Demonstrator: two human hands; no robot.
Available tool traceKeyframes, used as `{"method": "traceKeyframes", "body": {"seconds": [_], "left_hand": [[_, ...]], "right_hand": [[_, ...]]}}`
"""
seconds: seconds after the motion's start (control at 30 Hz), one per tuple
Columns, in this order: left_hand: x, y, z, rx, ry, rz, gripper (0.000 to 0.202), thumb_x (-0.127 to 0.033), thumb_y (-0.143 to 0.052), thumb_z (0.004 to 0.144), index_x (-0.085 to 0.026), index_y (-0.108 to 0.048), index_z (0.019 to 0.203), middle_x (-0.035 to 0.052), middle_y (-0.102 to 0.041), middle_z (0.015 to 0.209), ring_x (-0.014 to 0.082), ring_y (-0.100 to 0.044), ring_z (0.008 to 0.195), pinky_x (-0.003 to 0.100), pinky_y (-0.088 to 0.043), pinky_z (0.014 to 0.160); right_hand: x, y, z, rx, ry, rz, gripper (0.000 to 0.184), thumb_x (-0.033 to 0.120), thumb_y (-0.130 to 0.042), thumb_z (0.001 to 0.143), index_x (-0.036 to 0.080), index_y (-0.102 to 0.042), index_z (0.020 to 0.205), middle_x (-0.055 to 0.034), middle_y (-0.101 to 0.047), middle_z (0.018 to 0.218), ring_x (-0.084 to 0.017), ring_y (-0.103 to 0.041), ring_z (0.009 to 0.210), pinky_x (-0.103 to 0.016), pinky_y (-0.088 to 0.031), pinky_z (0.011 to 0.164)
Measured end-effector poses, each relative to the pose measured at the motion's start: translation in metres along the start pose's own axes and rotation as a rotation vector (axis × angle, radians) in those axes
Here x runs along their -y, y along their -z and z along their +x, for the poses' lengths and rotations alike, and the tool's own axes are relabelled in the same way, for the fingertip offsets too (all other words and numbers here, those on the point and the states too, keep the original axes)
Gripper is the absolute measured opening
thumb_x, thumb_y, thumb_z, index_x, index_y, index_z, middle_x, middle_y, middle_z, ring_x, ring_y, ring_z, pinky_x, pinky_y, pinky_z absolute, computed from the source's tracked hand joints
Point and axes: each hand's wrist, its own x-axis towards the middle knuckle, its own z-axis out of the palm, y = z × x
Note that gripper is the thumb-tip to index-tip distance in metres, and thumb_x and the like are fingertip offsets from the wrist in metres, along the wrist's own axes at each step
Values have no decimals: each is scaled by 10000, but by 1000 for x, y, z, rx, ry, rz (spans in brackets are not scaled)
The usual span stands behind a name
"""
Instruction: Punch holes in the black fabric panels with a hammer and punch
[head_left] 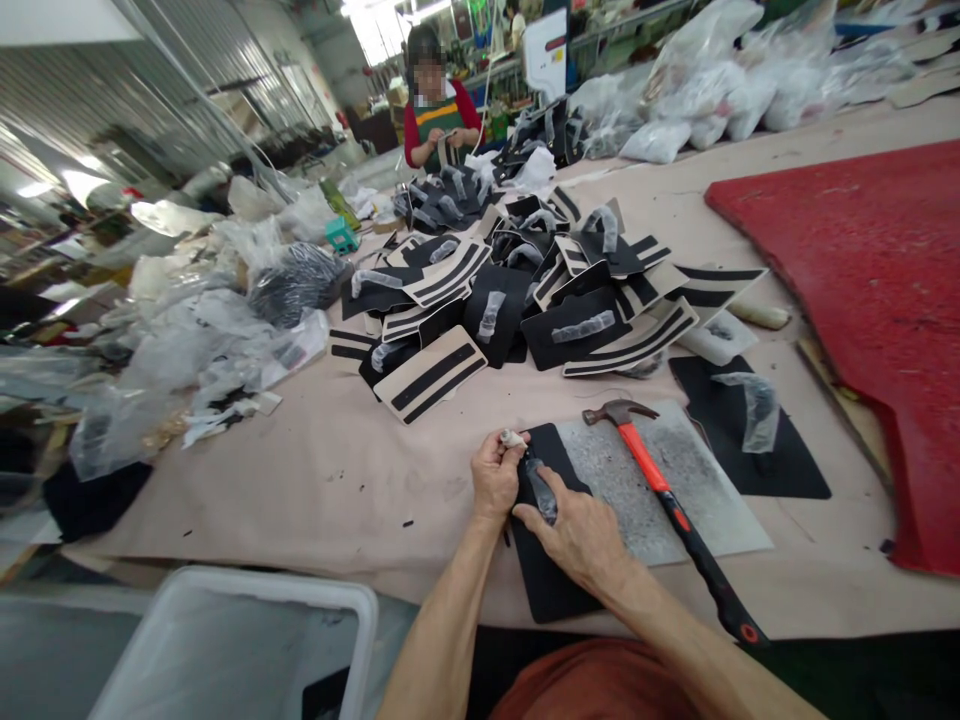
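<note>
Beneath half-spread right hand [581, 530]: black panel [553, 580] | left hand [495, 480], at panel's edge: pinching white item [512, 438]

open passage across the surface [300, 460], to the left of the hands [585, 535], whereas a hammer [673, 508] lying across a grey slab [607, 460] obstructs the right and heaped panels [516, 300] bar the far side.

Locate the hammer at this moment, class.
In the head view, the hammer lies to the right of the right hand, slanting across the grey board, its claw head by the far edge.
</note>
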Motion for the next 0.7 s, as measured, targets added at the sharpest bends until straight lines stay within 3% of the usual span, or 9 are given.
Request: {"method": "traceKeyframes", "body": {"seconds": [0.27,0.4,0.47,0.57,0.63,0.7], "left_hand": [[-3,0,0,-6,-19,57,179,-278,-650,841,-161,-693,970,91,-785,985,192,-722,893,303,-548,836],[-3,-2,-3,-4,-58,132,170,-290,-629,874,-174,-695,979,80,-784,990,197,-723,909,304,-545,837],[0,-5,-4,-17,-87,174,163,-294,-619,885,-184,-700,975,74,-785,980,201,-727,905,307,-549,831],[5,-10,-5,-55,-114,200,150,-277,-625,879,-199,-703,981,68,-787,971,204,-731,902,311,-556,838],[9,-12,-5,-72,-127,198,149,-265,-632,873,-209,-702,991,64,-787,976,204,-732,909,312,-559,848],[10,-11,-6,-67,-145,204,146,-266,-627,878,-217,-704,993,59,-786,980,203,-732,913,314,-561,854]], "right_hand": [[3,3,-2,27,-6,42,655,605,-511,939,152,-498,1411,-152,-744,929,-310,-722,873,-379,-519,750],[-8,20,-3,87,92,194,764,623,-618,857,145,-463,1432,-153,-709,1100,-301,-691,978,-380,-505,834],[-26,34,-3,20,125,194,699,607,-612,865,157,-496,1388,-144,-671,1166,-286,-657,1032,-378,-491,879],[-68,54,-4,-180,30,-60,545,531,-584,905,131,-548,1273,-175,-629,1151,-319,-605,1071,-416,-466,902],[-97,61,-5,-177,-73,-211,382,442,-588,902,130,-584,1122,-177,-624,1065,-334,-610,1009,-415,-469,827],[-118,63,-8,-91,-151,-193,197,350,-572,887,163,-567,948,-134,-616,934,-300,-624,876,-374,-456,712]]}}
